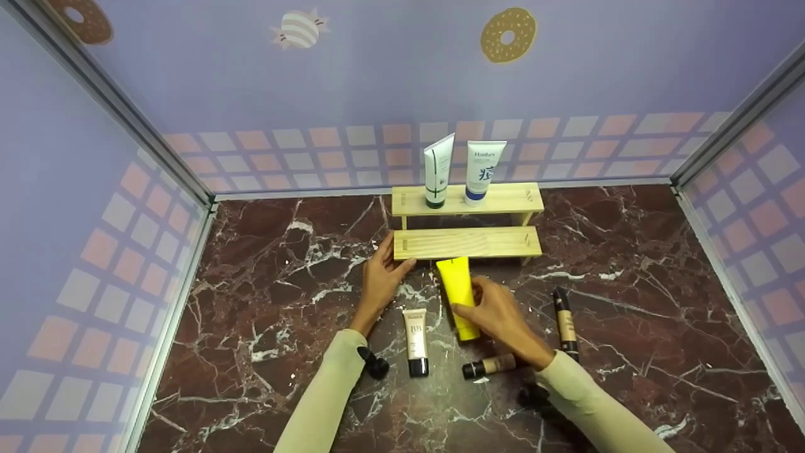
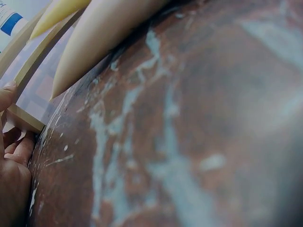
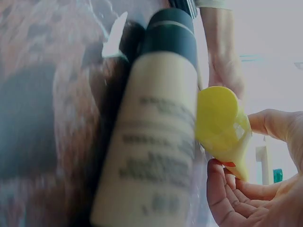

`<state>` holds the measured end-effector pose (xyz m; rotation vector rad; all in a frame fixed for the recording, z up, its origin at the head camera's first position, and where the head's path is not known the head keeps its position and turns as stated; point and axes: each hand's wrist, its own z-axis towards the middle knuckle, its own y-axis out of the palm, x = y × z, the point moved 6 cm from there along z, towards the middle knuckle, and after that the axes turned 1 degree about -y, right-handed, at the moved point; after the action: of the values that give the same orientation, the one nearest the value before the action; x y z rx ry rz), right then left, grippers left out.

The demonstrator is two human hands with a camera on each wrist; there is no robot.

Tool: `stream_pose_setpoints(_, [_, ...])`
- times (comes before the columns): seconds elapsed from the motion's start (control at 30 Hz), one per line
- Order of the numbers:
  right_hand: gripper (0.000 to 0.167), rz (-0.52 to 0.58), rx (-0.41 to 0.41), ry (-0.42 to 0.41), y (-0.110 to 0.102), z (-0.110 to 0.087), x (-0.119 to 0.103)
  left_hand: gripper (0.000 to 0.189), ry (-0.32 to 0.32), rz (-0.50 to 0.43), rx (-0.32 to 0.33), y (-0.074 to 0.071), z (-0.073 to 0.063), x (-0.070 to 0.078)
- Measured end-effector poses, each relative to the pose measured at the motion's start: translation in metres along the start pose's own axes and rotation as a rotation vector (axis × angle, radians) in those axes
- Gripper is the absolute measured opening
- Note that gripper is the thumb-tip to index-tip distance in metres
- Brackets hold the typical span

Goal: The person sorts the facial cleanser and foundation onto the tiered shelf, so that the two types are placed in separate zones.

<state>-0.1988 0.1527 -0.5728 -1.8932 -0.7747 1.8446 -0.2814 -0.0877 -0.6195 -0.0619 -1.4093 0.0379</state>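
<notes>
My right hand (image 1: 500, 314) pinches a yellow squeeze tube (image 1: 460, 292) between thumb and fingers, just in front of a two-step wooden rack (image 1: 462, 244). In the right wrist view the yellow tube (image 3: 220, 120) shows its round cap end. At the rack's lower left end, my left hand (image 1: 382, 277) grips the step, thumb at the front edge. The left wrist view shows its fingers (image 2: 21, 149) around the wooden end. Two white tubes stand on the upper step: one with a green cap (image 1: 438, 173), one with a blue band (image 1: 484, 170).
A beige BB cream tube (image 1: 416, 340) lies between the forearms. Under the right wrist lies a small foundation tube (image 1: 494, 365), and farther right another black-and-beige one (image 1: 566, 324). Patterned walls (image 1: 352, 82) enclose the marbled tabletop (image 1: 270, 377) at back and sides.
</notes>
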Motion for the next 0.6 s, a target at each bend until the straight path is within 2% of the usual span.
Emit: stream_pose_setpoints(0.6, [0.052, 0.013, 0.179, -0.06, -0.052, 0.002, 0.009, 0.085, -0.012, -0.008, 0.014, 0.001, 0.001, -0.002])
